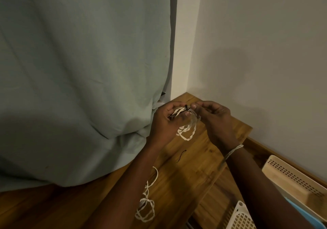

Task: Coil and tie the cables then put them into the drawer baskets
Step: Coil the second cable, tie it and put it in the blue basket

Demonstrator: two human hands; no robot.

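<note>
My left hand grips a coiled bundle of white cable above the wooden table; its loops hang below my thumb. My right hand pinches a dark tie at the top of the bundle, fingertips meeting my left hand. A second white cable lies loosely looped on the table under my left forearm. A short black tie lies on the table between my arms. White perforated baskets sit at the lower right.
A pale green curtain hangs at the left and drapes onto the table. A beige perforated basket and a blue one stand by the white wall at right. A string bracelet circles my right wrist.
</note>
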